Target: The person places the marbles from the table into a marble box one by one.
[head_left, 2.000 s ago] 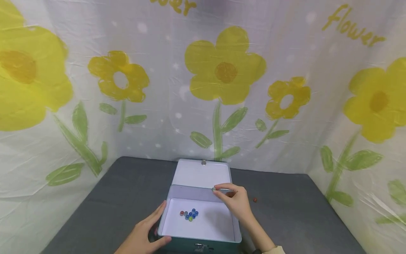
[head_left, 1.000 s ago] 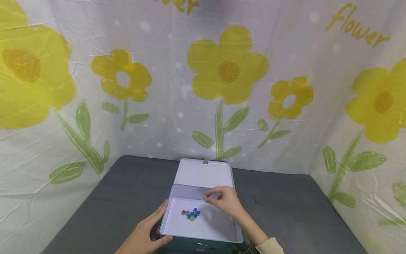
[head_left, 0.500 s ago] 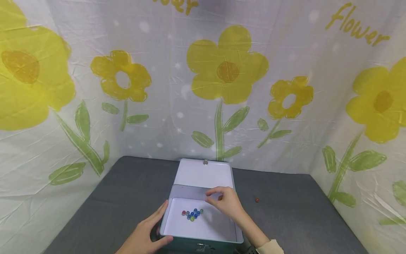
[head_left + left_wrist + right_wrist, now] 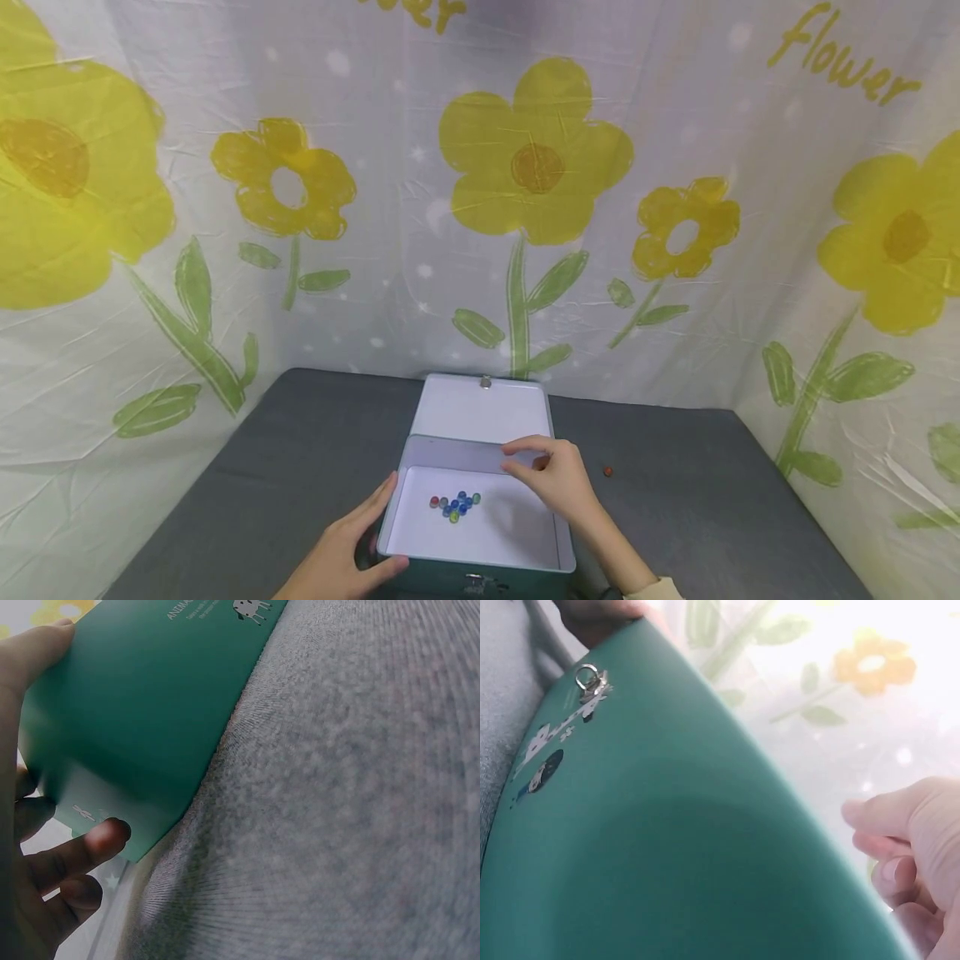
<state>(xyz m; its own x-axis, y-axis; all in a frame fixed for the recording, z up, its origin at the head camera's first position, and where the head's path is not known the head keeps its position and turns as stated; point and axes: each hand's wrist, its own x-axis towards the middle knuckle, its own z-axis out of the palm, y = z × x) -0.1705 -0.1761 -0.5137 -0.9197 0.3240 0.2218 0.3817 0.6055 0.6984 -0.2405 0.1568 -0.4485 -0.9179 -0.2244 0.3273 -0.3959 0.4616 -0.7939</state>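
Observation:
A green tin box [image 4: 476, 563] with a white inside stands on the grey-covered table, its lid [image 4: 482, 410] laid back. My left hand [image 4: 337, 542] holds the box's near left corner, thumb on the front and fingers along the side; the left wrist view shows those fingers against the green wall. Several glass marbles [image 4: 454, 505], mostly blue, cluster on the box floor, with a red marble [image 4: 434, 502] at the left and a green marble [image 4: 476, 498] at the right. Above the box's right part hovers my right hand [image 4: 558, 479], thumb and index finger apart with nothing between them.
One reddish-brown marble [image 4: 607, 472] lies on the grey table cover [image 4: 675, 517] to the right of the box. A flower-printed curtain [image 4: 390, 250] hangs behind the table and at both sides. On the box front is a metal clasp [image 4: 591, 684].
My right hand carried the green marble leftward over the box and let it go beside the cluster. Since then the hand has moved back to the right. The left hand stays on the box.

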